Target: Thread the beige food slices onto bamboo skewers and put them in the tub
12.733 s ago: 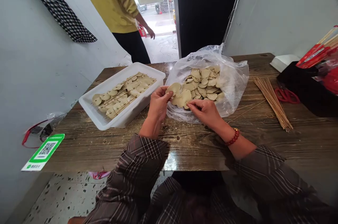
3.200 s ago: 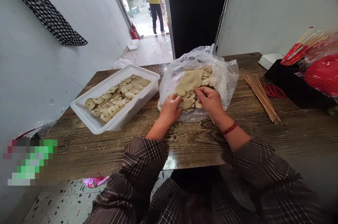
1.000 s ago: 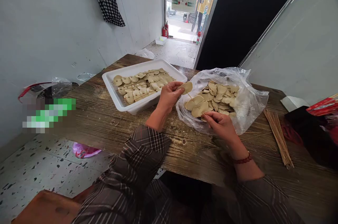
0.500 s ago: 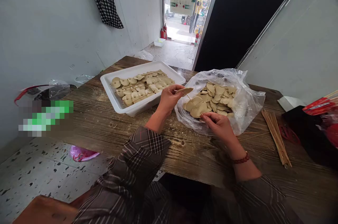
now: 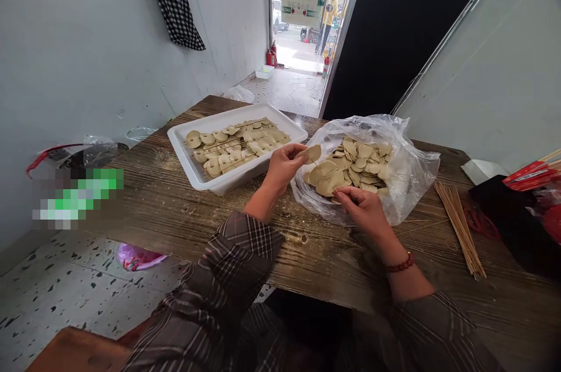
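Observation:
Between finger and thumb, my left hand pinches a flat tan slice at the tip of a thin stick. My right hand grips the lower end of that stick, on which more round slices are threaded. Both hands are over the near left part of an open clear plastic bag, which holds a heap of loose tan slices. Left of the bag, a white tray holds several rows of slices threaded on sticks.
A bundle of thin sticks lies on the wooden table at the right. Beyond it are red scissors, a black container and red packets. A person stands outside the doorway.
The slice in my left hand has tilted so more of its flat face shows. My right hand has hardly moved. Outside, the person is now more clearly in view.

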`<state>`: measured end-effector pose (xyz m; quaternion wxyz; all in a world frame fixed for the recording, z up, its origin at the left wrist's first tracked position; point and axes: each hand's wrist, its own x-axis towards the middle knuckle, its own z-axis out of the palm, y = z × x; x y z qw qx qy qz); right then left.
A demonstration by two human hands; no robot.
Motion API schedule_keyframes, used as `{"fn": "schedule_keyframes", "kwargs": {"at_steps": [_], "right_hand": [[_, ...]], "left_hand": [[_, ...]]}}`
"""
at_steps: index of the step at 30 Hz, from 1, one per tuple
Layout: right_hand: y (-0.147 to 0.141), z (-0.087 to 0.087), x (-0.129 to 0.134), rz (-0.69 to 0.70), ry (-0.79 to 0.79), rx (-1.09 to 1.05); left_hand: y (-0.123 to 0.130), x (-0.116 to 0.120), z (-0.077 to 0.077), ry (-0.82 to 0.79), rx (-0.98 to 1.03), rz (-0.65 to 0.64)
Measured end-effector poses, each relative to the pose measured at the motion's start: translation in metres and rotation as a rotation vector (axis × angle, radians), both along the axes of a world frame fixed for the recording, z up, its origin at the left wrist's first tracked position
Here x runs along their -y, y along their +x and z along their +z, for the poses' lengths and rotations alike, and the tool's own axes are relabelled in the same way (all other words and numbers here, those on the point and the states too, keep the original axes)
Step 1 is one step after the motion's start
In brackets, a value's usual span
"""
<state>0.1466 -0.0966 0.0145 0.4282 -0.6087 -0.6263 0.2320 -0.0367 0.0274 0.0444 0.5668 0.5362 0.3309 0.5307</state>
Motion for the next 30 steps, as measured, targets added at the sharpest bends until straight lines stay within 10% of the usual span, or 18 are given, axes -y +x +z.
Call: {"fn": "schedule_keyframes", "kwargs": {"at_steps": [30], "right_hand": [[-0.0018,-0.0027,0.0012,-0.027,0.059,-0.03]], "left_hand": [[0.0036,0.0012,-0.0052,-0.49,0.315,-0.134]]}}
